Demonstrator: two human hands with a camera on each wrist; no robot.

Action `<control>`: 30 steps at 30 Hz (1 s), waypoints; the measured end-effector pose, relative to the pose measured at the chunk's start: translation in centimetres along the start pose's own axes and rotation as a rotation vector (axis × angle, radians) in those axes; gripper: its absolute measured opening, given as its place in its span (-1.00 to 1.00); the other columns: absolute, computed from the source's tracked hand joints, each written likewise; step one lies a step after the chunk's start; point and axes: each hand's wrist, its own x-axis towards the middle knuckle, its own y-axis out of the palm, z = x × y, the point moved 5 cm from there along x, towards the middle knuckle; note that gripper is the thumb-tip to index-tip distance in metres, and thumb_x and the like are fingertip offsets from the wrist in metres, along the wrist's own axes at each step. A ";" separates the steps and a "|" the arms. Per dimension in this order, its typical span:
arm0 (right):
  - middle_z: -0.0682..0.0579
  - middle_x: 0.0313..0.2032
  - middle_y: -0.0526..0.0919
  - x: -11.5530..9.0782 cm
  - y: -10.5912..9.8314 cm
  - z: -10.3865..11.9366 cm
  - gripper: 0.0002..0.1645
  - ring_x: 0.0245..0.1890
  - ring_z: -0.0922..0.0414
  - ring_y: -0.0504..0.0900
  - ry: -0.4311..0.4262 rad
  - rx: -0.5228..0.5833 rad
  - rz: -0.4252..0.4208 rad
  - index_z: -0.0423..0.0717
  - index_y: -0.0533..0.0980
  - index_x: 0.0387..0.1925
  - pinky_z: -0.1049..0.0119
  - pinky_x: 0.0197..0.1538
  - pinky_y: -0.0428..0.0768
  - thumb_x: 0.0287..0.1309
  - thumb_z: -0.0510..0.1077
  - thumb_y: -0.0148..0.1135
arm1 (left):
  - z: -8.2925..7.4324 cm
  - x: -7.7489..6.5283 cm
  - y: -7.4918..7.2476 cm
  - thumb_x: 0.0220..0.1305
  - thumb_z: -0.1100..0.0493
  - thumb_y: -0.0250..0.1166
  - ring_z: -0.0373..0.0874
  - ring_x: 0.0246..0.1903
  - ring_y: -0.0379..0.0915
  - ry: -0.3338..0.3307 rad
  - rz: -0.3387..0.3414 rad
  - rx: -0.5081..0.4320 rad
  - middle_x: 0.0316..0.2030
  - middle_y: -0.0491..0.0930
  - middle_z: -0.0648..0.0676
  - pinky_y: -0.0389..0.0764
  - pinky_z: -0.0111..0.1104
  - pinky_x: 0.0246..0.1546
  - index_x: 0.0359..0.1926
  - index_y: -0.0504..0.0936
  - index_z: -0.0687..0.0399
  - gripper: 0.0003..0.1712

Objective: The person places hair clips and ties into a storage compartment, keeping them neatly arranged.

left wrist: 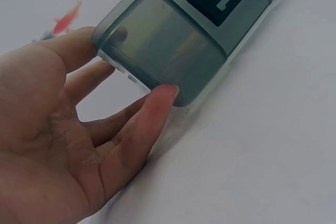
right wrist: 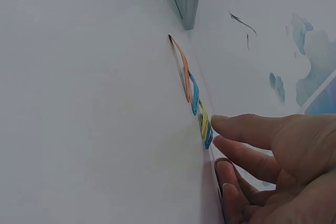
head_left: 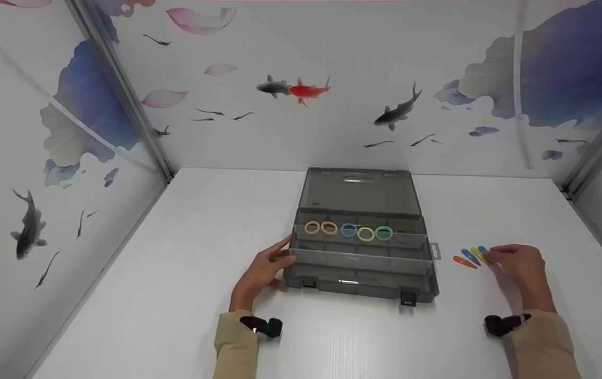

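A grey translucent compartment box (head_left: pixel 358 263) lies on the white table with its lid (head_left: pixel 358 192) folded back. Several coloured rings that look like hair ties, among them a yellow ring (head_left: pixel 365 235) and a green ring (head_left: pixel 384 233), sit in its back row. My left hand (head_left: pixel 263 271) rests against the box's left end, fingers spread from rim to lower corner. Right of the box lie snap hair clips: an orange clip (head_left: pixel 464 262), a blue clip (head_left: pixel 471 257), a yellow clip (right wrist: pixel 203 120) and another blue clip (right wrist: pixel 209 137). My right hand (head_left: pixel 519 264) has its thumb and forefinger, slightly parted, right at that last clip.
A clear hanging tab (head_left: pixel 435 251) juts from the box's right end. Black latches, one of them a latch (head_left: pixel 408 298) hanging down, are on its front. Printed walls with fish stand behind the table (head_left: pixel 174 316) and at its sides.
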 end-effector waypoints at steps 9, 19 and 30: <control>-0.46 0.28 0.39 -0.1 0.1 -0.1 -0.36 0.17 -0.25 0.42 -0.007 -0.019 -0.010 -0.45 0.43 0.23 0.05 0.08 0.50 0.35 -0.01 0.22 | 0.1 0.1 0.0 0.39 -0.03 0.30 0.26 0.40 0.28 -0.002 0.010 0.010 0.47 0.22 0.30 0.73 -0.22 -0.44 0.53 0.22 -0.30 -0.24; -0.45 0.25 0.43 0.0 0.2 -0.1 -0.36 0.18 -0.23 0.43 -0.042 -0.036 -0.018 -0.44 0.45 0.22 0.10 0.03 0.50 0.38 0.02 0.17 | 0.2 0.0 -0.1 0.39 -0.01 0.29 0.25 0.42 0.26 0.000 0.022 -0.017 0.46 0.23 0.31 0.73 -0.24 -0.45 0.52 0.23 -0.32 -0.25; -0.45 0.23 0.43 0.1 0.2 0.0 -0.40 0.12 -0.21 0.46 -0.052 -0.051 -0.028 -0.45 0.47 0.18 0.22 -0.10 0.50 0.34 -0.02 0.21 | 0.3 0.1 -0.1 0.39 -0.03 0.30 0.24 0.40 0.28 0.000 0.019 -0.018 0.46 0.22 0.30 0.73 -0.24 -0.44 0.52 0.23 -0.34 -0.25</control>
